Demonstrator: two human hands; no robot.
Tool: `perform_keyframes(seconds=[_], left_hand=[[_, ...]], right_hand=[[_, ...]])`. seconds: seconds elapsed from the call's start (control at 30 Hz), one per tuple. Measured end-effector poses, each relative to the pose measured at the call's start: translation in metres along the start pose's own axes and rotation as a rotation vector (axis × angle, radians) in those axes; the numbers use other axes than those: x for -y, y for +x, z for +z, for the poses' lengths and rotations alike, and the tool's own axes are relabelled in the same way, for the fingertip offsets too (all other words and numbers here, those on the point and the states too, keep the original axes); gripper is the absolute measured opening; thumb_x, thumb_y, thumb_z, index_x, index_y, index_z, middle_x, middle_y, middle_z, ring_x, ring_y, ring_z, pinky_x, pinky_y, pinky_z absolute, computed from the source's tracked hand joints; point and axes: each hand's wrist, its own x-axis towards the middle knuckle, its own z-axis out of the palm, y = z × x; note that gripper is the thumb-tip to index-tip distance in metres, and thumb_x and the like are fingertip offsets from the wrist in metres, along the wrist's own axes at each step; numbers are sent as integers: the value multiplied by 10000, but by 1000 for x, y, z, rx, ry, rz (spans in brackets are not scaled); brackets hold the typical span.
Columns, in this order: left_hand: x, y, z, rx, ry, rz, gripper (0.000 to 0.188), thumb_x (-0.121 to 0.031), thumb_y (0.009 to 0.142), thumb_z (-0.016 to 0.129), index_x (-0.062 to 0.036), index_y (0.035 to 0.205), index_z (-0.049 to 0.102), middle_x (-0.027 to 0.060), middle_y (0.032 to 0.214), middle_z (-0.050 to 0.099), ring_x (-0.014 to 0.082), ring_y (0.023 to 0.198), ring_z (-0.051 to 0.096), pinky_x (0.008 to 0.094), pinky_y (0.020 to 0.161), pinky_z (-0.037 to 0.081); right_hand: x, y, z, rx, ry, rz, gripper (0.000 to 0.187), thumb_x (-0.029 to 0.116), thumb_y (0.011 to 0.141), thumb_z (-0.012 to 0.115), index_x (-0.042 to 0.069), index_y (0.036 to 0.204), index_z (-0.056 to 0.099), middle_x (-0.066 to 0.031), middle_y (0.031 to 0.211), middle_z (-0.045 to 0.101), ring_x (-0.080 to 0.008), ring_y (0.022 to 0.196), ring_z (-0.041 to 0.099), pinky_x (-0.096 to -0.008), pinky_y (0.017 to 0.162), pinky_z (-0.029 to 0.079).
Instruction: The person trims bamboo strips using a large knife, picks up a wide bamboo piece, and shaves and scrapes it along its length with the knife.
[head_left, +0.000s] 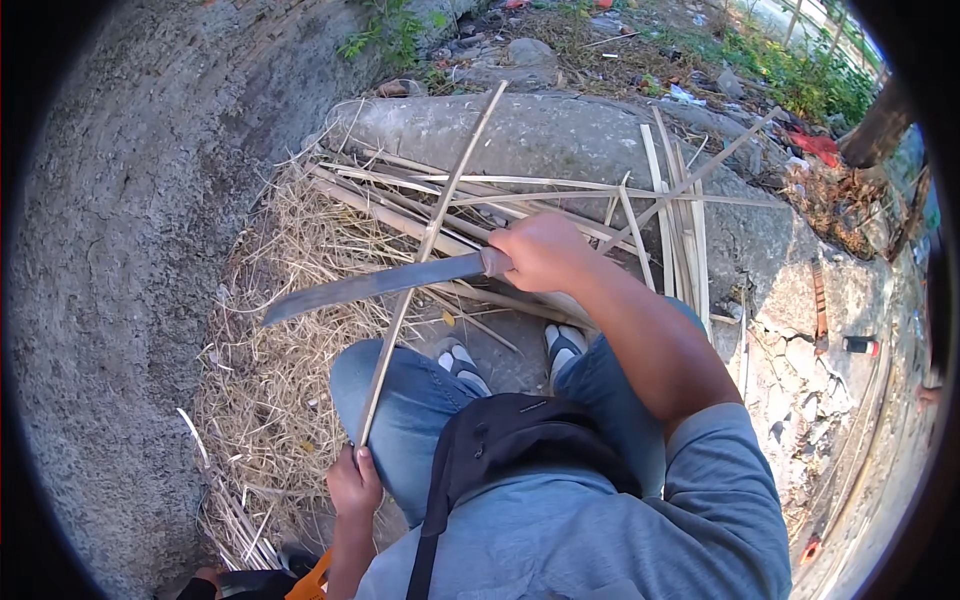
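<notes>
Holding long knife point(350, 290) in R hand point(545, 252), w/ fingers clamped round handle point(494, 262) — mostly hidden by fist, can't see butt. Gripping low end of long pale strip point(431, 238) in L hand point(354, 484), w/ fingers clamped on it; can't see strip's end inside grip. Crossing strip w/ blade near L knee point(350, 378), pointing tip left over shavings point(270, 400) — can't tell if touching strip. Partly blocking other strips point(700, 245) w/ R forearm point(640, 320). Can't ID orange item point(312, 580), cut off at bottom.

The blade point(375, 287) is grey, the strip point(429, 240) tan.
</notes>
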Motion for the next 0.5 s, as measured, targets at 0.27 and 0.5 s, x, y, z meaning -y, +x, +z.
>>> perform_keyframes(seconds=[0.27,0.5], left_hand=[[-5,0,-5,35,21,-44,435,-386,1031,476,-3,856,583,251,648,589,479,618,606,535,574,457],[-6,0,-9,59,21,-51,454,-395,1036,467,4,857,587,251,649,593,479,628,613,533,577,460]], right_hand=[[-25,2,-7,-53,63,289,208,241,801,699,71,921,691,-197,840,703,-412,829,682,-511,740,537],[3,-3,-6,60,119,216,192,253,838,684,85,929,700,-180,873,712,-405,851,682,-507,750,535]])
